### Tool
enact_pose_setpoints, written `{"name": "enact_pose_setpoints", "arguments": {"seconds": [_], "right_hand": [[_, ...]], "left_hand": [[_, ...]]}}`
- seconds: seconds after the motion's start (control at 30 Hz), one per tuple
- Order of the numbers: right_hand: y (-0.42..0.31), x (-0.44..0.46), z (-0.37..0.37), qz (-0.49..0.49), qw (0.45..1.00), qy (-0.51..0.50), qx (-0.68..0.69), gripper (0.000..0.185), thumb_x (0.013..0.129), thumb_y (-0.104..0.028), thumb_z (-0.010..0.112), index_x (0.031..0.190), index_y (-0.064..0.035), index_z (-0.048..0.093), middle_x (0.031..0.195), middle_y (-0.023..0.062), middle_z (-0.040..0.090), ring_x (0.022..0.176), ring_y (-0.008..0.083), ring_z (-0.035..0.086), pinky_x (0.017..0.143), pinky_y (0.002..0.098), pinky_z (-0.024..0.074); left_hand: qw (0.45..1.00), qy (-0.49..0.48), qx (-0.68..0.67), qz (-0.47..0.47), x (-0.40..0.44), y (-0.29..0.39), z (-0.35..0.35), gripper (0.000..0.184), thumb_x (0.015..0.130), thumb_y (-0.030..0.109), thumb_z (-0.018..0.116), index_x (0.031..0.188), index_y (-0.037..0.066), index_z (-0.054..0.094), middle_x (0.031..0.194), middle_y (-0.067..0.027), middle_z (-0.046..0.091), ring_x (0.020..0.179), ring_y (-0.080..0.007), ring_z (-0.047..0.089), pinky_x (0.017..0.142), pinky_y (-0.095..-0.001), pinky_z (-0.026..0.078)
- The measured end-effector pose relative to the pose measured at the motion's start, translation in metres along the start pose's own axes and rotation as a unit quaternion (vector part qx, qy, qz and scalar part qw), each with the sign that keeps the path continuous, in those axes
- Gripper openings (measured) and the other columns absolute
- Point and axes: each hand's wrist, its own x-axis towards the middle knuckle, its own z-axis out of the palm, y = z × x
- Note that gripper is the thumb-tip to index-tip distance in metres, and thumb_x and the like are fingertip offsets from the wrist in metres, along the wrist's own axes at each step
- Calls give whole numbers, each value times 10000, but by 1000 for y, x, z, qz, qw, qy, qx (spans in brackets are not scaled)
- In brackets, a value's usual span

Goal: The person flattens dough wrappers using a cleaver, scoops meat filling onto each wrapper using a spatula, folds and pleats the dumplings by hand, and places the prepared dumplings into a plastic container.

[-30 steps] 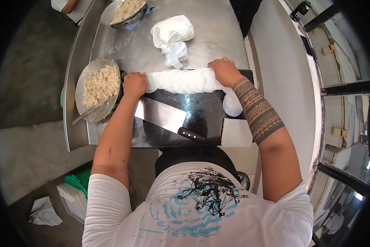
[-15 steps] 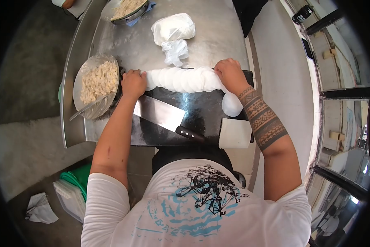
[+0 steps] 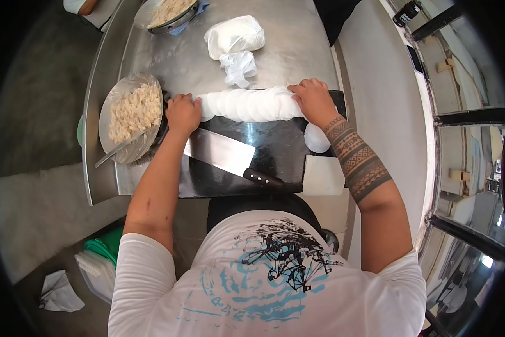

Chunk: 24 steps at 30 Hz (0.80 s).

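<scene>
A long overlapping row of thin white round dough wrappers (image 3: pixel 247 105) lies across the black board (image 3: pixel 269 143). At its left end, my left hand (image 3: pixel 183 112) has its fingers curled against the wrappers. My right hand (image 3: pixel 315 102) grips the row's right end, thumb and fingers bent over the top wrappers; its palm side is hidden. One loose wrapper (image 3: pixel 318 139) rests below my right wrist. A broad cleaver (image 3: pixel 221 151) lies on the board between my forearms, its black handle pointing right. Near the board's front right corner is a white square sheet (image 3: pixel 323 175).
Left of the board, a plastic-lined bowl (image 3: pixel 131 115) holds pale chunky filling and a utensil. Another filling bowl (image 3: pixel 174 14) stands farther back. A white wrapped bundle (image 3: pixel 235 36) and a crumpled plastic bag (image 3: pixel 238 68) lie on the metal table (image 3: pixel 297 50) beyond the row.
My right hand has shifted slightly left, its fingers now over the row's end. The lower right wrapper now shows apart from the row. My left hand stays at its end.
</scene>
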Motion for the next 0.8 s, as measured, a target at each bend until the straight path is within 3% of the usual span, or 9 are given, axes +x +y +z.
{"name": "enact_pose_setpoints", "arguments": {"seconds": [0.3,0.5,0.57,0.6,0.7,0.8], "right_hand": [[-9,-40,-20,-32,999,-8,-10,213,887,-59,647,1064,-121,749,1037,58,665,1101,280,607,1021,441,433],[-32,-70,-79,-21,999,-5,36,141,893,-23,646,1013,-70,702,1043,103,659,1083,332,604,975,448,466],[-37,-74,-106,1,998,-7,61,118,899,-17,674,1010,-52,689,1049,117,670,1058,360,607,948,464,489],[-33,-76,-116,4,996,-14,88,68,948,-16,648,1011,-28,669,1083,127,691,1049,339,641,940,432,509],[-28,-85,-146,138,968,-47,204,57,989,-46,642,1033,-27,673,1029,107,692,990,272,658,906,371,517],[-33,-82,-176,182,944,-74,264,81,1035,-82,616,1040,-16,664,952,75,677,925,182,640,876,314,511]], "left_hand": [[999,-5,-24,44,4,-10,-6,474,1020,412,578,1283,45,719,1331,-182,663,1233,-390,579,1064,-531,442],[990,-54,12,132,28,-17,-10,435,1022,383,572,1057,-4,767,1081,-210,745,1100,-401,646,1018,-516,450],[990,-53,38,122,33,-15,-7,442,1022,393,566,998,-1,764,1040,-201,752,1066,-397,664,1013,-516,453],[991,-50,51,117,36,-14,-7,448,1021,398,562,969,1,762,1020,-196,755,1049,-395,672,1010,-517,454],[994,-36,21,100,38,-14,-5,394,980,387,628,972,15,759,1019,-198,754,1014,-399,692,1004,-507,468],[993,-43,-94,48,36,-17,-3,308,962,322,663,1010,35,766,1056,-158,768,1084,-372,689,1014,-477,492]]}}
